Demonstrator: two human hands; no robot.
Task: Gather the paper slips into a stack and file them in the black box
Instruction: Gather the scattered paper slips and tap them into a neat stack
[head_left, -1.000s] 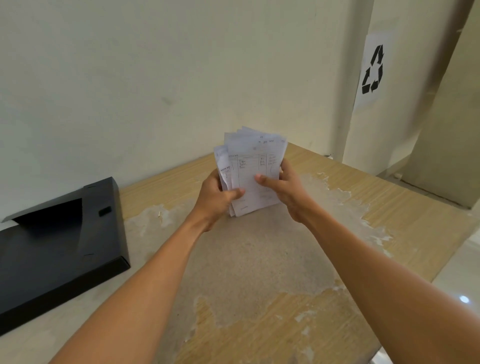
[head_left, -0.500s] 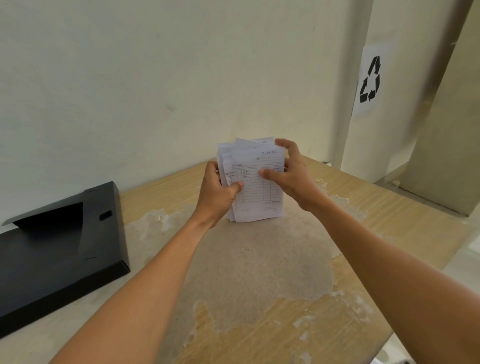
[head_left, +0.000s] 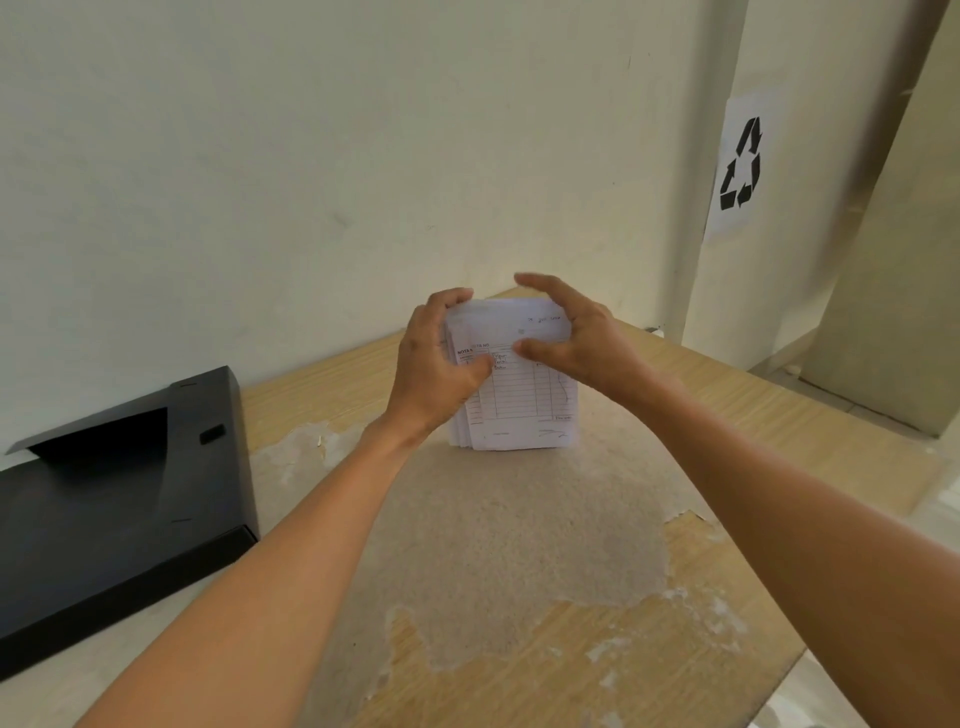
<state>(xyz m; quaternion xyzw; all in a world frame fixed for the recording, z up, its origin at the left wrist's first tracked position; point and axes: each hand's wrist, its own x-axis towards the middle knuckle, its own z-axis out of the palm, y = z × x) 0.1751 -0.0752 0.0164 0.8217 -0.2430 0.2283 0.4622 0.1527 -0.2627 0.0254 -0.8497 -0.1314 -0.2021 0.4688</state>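
At the far left I see the black box (head_left: 119, 499) lying flat on the table (head_left: 753, 431), its flap folded open and its inside dark. It sits well apart from the papers.

Moving right, my left hand (head_left: 436, 369) has a closed grip on the left edge of the stack of paper slips (head_left: 519, 395): the thumb lies across the printed front sheet and the fingers (head_left: 449, 299) curl over the top left corner. The stack stands upright on its lower edge, which touches the worn grey patch (head_left: 493, 530) in the middle of the table, where the wood veneer has peeled away. The front slip is a ruled form with some handwriting; the sheets behind it are fanned slightly at the left and not quite flush.

Next comes my right hand (head_left: 576, 338), set at the upper right of the stack. Its grip is loose and half open, the thumb touching the front sheet while the fingers arch above the top edge without clearly pressing it.

Farther right, a sheet with a recycling sign (head_left: 740, 166) is stuck on the wall.
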